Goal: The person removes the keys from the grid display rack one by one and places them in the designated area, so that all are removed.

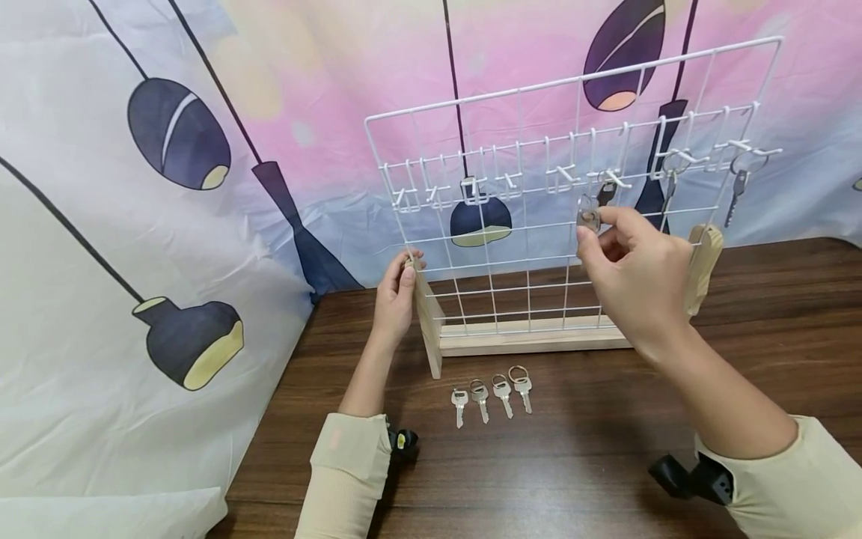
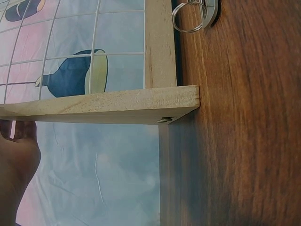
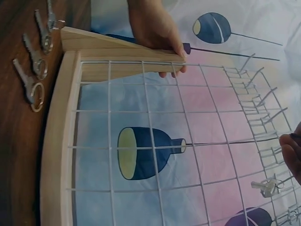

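Observation:
A white wire grid rack (image 1: pixel 528 267) with wooden ends stands on the table. My left hand (image 1: pixel 396 296) grips the upper tip of its left wooden side piece (image 1: pixel 427 318); in the right wrist view the fingers of that left hand (image 3: pixel 157 28) wrap round this wood. My right hand (image 1: pixel 636 277) pinches a silver key (image 1: pixel 588 215) between thumb and forefinger, in front of the hook row. Just behind it a key (image 1: pixel 607 193) hangs from a hook. Farther right hang a second key (image 1: pixel 670 185) and a third key (image 1: pixel 739 187), each by its ring.
Several keys with rings, one of them a key (image 1: pixel 501 393), lie in a row on the dark wooden table (image 1: pixel 539 479) before the rack. Unused white hooks (image 1: pixel 474 191) line the grid's left part. A patterned cloth (image 1: pixel 303 150) hangs behind.

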Tool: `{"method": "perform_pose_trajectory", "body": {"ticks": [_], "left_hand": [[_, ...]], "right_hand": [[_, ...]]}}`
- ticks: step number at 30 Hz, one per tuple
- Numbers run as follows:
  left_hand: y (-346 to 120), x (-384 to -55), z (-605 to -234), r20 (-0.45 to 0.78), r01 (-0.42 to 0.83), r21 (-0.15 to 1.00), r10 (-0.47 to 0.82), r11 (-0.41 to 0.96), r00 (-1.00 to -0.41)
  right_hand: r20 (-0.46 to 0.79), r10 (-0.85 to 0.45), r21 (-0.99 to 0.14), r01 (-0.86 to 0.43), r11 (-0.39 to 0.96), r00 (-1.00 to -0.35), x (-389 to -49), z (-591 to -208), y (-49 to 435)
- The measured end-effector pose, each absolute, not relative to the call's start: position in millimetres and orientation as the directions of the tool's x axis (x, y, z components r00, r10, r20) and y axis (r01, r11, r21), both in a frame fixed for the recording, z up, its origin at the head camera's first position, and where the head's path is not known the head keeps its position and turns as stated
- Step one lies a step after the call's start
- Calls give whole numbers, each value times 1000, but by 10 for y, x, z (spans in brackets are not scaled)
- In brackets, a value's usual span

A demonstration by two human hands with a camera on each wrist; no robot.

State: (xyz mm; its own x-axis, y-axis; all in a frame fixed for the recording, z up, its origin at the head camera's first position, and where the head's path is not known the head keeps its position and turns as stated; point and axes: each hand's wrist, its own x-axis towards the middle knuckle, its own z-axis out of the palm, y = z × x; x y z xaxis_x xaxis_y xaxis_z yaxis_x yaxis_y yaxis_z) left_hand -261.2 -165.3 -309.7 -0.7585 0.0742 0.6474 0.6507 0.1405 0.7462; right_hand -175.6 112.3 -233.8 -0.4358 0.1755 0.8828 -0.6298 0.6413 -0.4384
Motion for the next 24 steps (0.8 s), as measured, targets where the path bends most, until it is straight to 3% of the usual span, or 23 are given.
{"method": "perform_pose_trajectory", "body": {"ticks": [12, 24], "left_hand": [[-1661, -2609, -3098, 643, 646, 750, 71, 141, -763], [-1654, -2620, -3121, 668, 672, 731, 75, 115, -740]], "right_hand": [[902, 33, -328, -633, 701, -431, -1732, -2642, 1106], [808, -70, -368, -594, 715, -585, -1739, -2999, 1102]]}}
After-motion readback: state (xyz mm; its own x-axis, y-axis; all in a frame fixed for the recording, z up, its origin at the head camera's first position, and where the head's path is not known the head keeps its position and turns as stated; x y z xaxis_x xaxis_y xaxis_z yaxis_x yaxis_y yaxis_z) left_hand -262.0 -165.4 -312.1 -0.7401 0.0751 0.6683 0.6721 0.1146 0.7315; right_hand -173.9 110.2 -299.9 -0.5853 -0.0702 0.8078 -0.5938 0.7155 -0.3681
